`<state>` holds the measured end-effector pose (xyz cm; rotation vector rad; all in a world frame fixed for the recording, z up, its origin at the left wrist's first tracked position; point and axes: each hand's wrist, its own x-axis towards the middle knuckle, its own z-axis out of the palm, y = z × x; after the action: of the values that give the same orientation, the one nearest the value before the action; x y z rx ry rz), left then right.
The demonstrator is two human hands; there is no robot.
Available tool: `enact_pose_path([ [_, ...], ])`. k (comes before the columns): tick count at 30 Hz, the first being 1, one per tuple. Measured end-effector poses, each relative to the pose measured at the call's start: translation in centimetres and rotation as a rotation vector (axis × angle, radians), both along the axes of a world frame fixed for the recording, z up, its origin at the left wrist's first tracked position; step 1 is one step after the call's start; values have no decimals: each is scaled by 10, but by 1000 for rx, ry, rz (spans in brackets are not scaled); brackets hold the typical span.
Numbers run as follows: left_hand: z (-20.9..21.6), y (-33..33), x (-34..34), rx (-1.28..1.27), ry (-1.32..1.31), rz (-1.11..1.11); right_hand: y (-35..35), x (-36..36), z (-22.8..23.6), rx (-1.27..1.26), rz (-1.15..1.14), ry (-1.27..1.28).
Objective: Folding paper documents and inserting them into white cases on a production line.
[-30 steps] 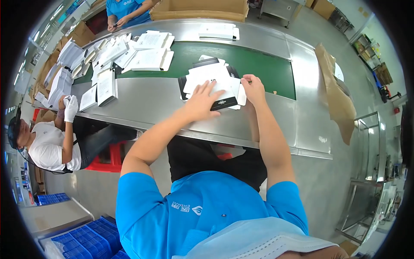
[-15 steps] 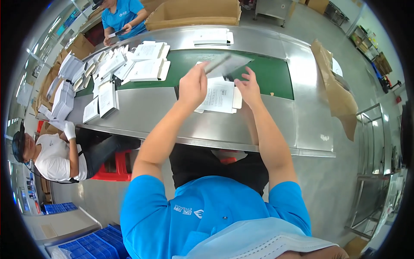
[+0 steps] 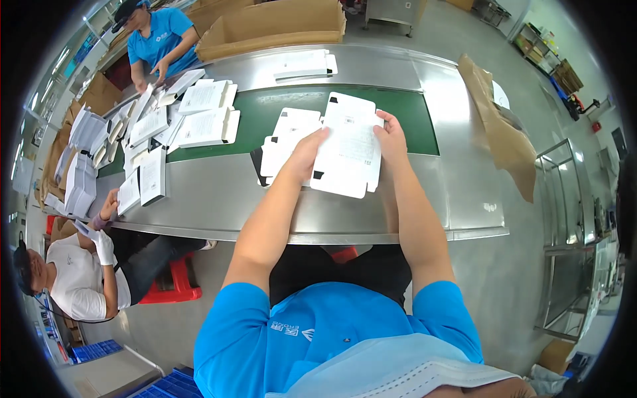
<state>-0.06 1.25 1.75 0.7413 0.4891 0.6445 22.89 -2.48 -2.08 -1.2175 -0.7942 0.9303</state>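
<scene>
Steel worktable (image 3: 219,199) with green belt (image 3: 411,119) running along its middle. Over belt's near edge, flat white die-cut carton blank (image 3: 348,149), pinched at left edge by left hand (image 3: 306,147), at right edge by right hand (image 3: 391,136). Beneath, more white blanks (image 3: 285,142).

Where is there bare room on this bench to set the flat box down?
Bare steel lies right of the right hand, up to the brown paper, and along the near edge of the bench under the left hand. The green belt is free at its right end. Left, stacked white cartons crowd it.
</scene>
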Motion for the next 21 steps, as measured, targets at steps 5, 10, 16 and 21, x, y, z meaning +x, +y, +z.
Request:
enact_pose_path([
  [5, -29, 16, -3, 566, 661, 141, -9, -35, 20, -38, -252, -773],
  [10, -7, -5, 7, 837, 776, 81, -29, -30, 32, -22, -333, -1454],
  [16, 1, -16, 7, 1061, 876, -71, -25, -8, 48, -399, 180, -681],
  [21, 17, -28, 13, 1089, 1034, -284, -34, -5, 51, -245, 352, -606],
])
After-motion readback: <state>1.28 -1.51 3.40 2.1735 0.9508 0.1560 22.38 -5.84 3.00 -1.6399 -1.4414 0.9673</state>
